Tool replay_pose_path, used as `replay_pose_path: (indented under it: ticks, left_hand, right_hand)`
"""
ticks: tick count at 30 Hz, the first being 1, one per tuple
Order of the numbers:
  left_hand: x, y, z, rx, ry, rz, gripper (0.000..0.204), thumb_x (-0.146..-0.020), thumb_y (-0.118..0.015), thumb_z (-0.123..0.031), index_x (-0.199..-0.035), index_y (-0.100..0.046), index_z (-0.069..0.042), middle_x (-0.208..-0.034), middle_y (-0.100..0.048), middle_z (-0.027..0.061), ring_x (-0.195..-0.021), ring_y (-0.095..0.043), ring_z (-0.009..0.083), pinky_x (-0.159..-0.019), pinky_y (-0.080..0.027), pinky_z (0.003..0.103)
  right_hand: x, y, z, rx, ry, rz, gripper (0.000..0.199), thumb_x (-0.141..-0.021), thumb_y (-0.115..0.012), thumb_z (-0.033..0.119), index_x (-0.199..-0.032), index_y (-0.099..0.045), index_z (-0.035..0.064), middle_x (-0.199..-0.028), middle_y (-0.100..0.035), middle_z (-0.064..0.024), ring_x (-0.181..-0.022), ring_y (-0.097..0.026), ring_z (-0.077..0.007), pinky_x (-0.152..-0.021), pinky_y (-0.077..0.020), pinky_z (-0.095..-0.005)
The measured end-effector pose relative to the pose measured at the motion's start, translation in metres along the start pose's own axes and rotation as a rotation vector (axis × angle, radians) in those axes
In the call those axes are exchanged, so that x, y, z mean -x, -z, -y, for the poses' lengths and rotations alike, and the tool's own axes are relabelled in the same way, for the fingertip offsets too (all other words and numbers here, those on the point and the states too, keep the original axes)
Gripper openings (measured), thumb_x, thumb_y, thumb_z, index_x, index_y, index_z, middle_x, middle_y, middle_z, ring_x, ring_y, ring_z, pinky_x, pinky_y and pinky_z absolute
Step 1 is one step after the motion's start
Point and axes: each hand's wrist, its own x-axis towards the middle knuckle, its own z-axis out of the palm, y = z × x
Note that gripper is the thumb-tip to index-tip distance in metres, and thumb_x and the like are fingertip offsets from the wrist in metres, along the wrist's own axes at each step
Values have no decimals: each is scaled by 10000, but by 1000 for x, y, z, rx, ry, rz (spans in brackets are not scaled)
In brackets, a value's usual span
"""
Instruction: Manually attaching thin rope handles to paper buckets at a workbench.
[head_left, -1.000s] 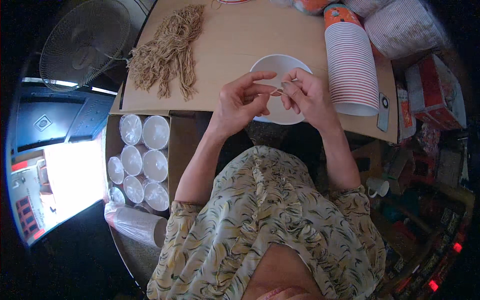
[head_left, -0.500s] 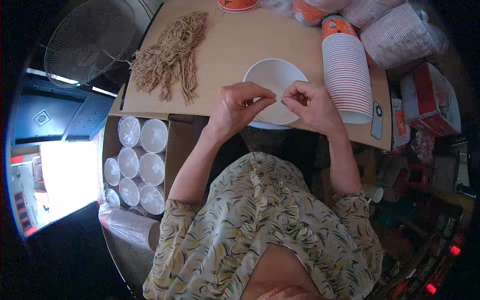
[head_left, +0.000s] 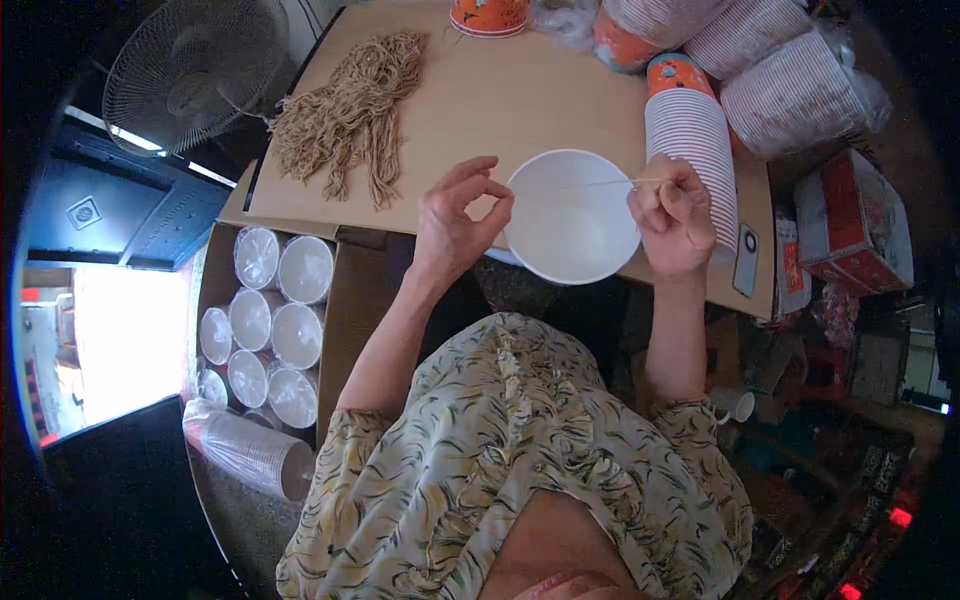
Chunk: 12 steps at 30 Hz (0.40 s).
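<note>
A thin pale string (head_left: pixel 592 184) runs taut between my two hands, above the mouth of a white paper bowl (head_left: pixel 572 245). My left hand (head_left: pixel 458 215) pinches one end between thumb and forefinger, at the bowl's left rim. The other end is in the closed fingers of my right hand (head_left: pixel 674 212), raised at the bowl's right rim. The bowl sits at the table's front edge, its open mouth towards me. A long nested stack of paper cups (head_left: pixel 690 135) lies just beyond my right hand, partly hidden by it.
A bundle of tan strings (head_left: pixel 350 115) lies on the table's left (head_left: pixel 500 95). Bagged cup stacks (head_left: pixel 795 95) crowd the back right; a phone (head_left: pixel 746 262) lies by the right edge. An open carton of wrapped cups (head_left: pixel 297 335) stands at left, below a fan (head_left: pixel 195 75).
My hands have moved apart from their fingertip-to-fingertip position, the right one going right and turning upward. The string now shows stretched between them. More of the bowl is visible.
</note>
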Motion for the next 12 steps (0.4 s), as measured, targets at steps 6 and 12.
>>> replay_pose_path:
  ticks: [6, 12]
  left_hand:
    - [-4, -11, 2, 319, 341, 58, 382, -852, -649, -80, -1228, -606, -26, -1119, -687, 172, -986, -694, 285, -826, -554, 405]
    - [-1, -34, 65, 386, 388, 91, 455, -979, -584, -363, -1353, -539, -108, -1179, -665, 158, -1012, -652, 311, -844, -498, 353]
  right_hand:
    - [-12, -34, -3, 283, 49, 118, 79, -843, -664, 31, -918, -646, 18, -847, -614, -38, -692, -531, -87, -622, -431, -237]
    - [-14, -121, -14, 1024, 88, 601, 192, -890, -691, 134, -1080, -693, 109, -1060, -699, -89, -1075, -645, -280, -956, -484, -341]
